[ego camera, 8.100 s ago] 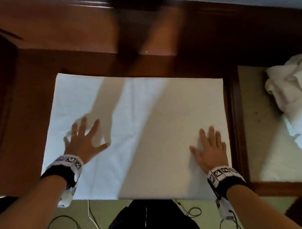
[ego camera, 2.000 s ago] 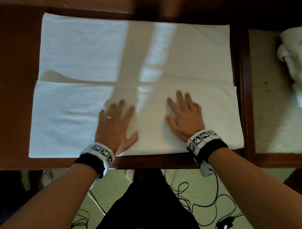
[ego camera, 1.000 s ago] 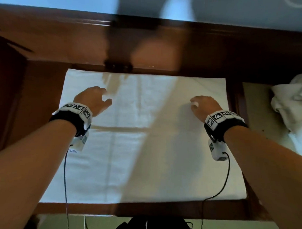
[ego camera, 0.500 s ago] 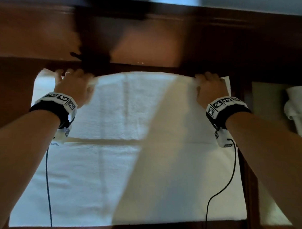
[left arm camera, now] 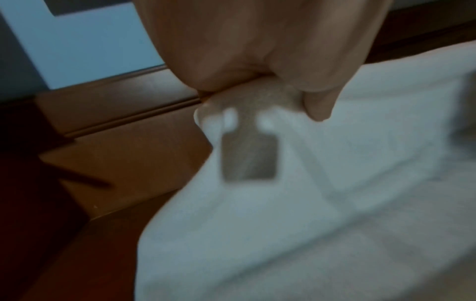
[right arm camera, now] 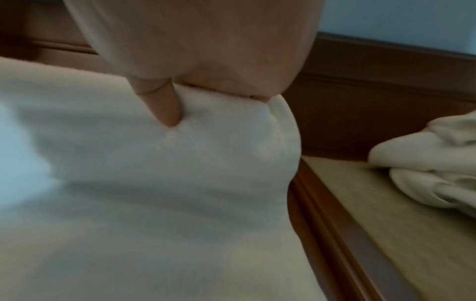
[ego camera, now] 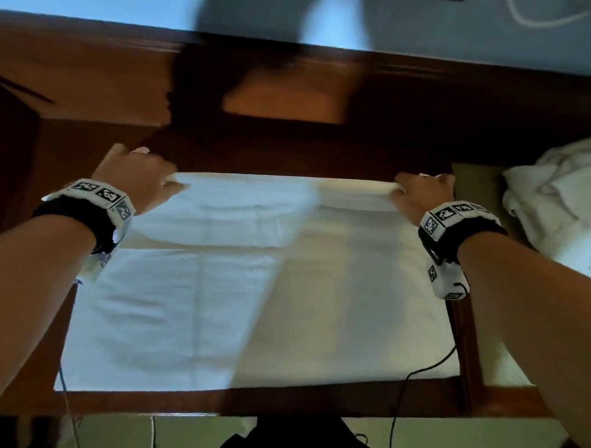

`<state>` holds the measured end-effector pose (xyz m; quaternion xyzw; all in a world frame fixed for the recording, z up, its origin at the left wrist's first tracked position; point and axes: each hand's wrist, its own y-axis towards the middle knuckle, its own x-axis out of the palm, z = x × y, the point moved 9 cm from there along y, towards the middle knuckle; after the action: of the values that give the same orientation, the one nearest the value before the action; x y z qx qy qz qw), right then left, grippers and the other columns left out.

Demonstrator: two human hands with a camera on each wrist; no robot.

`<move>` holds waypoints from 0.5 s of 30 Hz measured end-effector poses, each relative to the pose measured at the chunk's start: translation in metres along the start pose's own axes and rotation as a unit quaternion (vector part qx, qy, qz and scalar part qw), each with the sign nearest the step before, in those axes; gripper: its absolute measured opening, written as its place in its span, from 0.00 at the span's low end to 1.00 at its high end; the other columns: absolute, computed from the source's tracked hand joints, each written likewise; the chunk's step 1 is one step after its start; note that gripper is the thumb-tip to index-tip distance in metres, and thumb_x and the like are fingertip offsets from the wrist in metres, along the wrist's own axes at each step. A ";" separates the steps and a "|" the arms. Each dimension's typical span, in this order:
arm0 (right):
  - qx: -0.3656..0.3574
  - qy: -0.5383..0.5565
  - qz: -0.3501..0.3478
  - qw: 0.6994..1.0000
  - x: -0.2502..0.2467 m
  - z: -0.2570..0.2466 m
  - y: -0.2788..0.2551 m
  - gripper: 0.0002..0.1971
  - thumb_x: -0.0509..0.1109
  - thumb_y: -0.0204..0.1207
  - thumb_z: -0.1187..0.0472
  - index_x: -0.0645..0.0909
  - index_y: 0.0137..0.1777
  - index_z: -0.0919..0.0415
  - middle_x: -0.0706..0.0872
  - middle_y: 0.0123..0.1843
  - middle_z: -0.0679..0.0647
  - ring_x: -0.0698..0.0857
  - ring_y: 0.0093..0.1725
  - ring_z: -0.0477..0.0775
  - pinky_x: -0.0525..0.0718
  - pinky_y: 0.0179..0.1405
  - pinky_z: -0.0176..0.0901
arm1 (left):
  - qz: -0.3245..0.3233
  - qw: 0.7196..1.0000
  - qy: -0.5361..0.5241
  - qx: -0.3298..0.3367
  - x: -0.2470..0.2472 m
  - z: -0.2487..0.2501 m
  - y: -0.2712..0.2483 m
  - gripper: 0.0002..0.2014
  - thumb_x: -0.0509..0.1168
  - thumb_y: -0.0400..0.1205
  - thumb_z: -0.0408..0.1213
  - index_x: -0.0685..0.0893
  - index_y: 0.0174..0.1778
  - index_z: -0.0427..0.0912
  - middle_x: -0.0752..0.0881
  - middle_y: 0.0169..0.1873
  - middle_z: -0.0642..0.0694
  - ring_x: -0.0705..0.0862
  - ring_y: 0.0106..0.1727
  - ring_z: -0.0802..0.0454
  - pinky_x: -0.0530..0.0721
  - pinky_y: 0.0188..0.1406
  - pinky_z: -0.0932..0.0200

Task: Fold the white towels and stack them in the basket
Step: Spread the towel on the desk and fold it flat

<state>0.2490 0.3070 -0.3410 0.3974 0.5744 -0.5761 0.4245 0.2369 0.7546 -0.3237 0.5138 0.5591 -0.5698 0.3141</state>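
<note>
A person's left hand (ego camera: 135,174) and right hand (ego camera: 419,194) each grip a far corner of a white towel (ego camera: 251,289), fingers curled round the cloth and the raised edge drawn taut between them. The left wrist view, blurred, shows what the head view does not: the left thumb (left arm camera: 319,106) pressed onto the bunched corner, with a small rectangular label (left arm camera: 248,156) hanging from the hem just under the fist. The right wrist view shows the right thumb (right arm camera: 165,106) dug into the cloth and the corner wadded inside the fist.

From both hands the towel slopes down toward the person onto the dark wooden counter (ego camera: 32,348), where its near part lies flat, already folded over once, with a seam running across below the wrists. Only the head view shows both tagged wristbands (ego camera: 97,196) and the thin black cable (ego camera: 416,372) trailing from the right one over the towel's near corner.

To the outside of the right hand, past a raised wooden rail (right arm camera: 342,234), a crumpled heap of white towels (ego camera: 563,199) sits on a pale surface (right arm camera: 373,213); it appears in the head and right wrist views. Beyond both hands rises a blue wall (ego camera: 94,2).
</note>
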 end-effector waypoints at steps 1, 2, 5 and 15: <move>0.010 0.003 -0.017 1.000 0.004 0.000 -0.014 0.09 0.56 0.80 0.56 0.77 0.52 0.51 0.84 0.39 0.52 0.78 0.45 0.59 0.61 0.69 0.57 | 0.019 1.000 -0.005 0.012 -0.003 0.004 -0.015 0.18 0.58 0.85 0.57 0.75 0.34 0.51 0.84 0.37 0.49 0.81 0.60 0.42 0.72 0.52 0.45; 0.018 0.001 -0.028 0.999 0.007 0.000 -0.031 0.09 0.56 0.80 0.55 0.77 0.53 0.51 0.85 0.40 0.52 0.79 0.45 0.58 0.61 0.69 0.57 | 0.036 0.999 -0.010 0.022 -0.006 0.009 -0.033 0.18 0.60 0.84 0.56 0.75 0.35 0.49 0.83 0.34 0.48 0.81 0.59 0.41 0.74 0.49 0.45; 0.025 -0.014 -0.032 0.999 0.014 -0.003 -0.083 0.08 0.55 0.80 0.55 0.76 0.51 0.51 0.84 0.42 0.52 0.81 0.49 0.60 0.62 0.69 0.60 | 0.068 0.996 -0.048 0.022 -0.009 0.021 -0.088 0.17 0.66 0.82 0.54 0.75 0.35 0.46 0.83 0.35 0.46 0.84 0.51 0.37 0.78 0.46 0.44; -0.044 -0.020 0.077 0.996 0.080 -0.010 -0.231 0.14 0.58 0.73 0.54 0.81 0.50 0.57 0.84 0.48 0.56 0.80 0.51 0.62 0.59 0.53 0.55 | 0.120 0.989 -0.054 0.068 0.088 0.075 -0.243 0.15 0.63 0.79 0.49 0.83 0.40 0.39 0.81 0.32 0.40 0.82 0.31 0.37 0.76 0.31 0.46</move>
<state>0.0047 0.3101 -0.3420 0.4098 0.5578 -0.5240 0.4963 -0.0312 0.7442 -0.3411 0.5655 0.4357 -0.5920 0.3740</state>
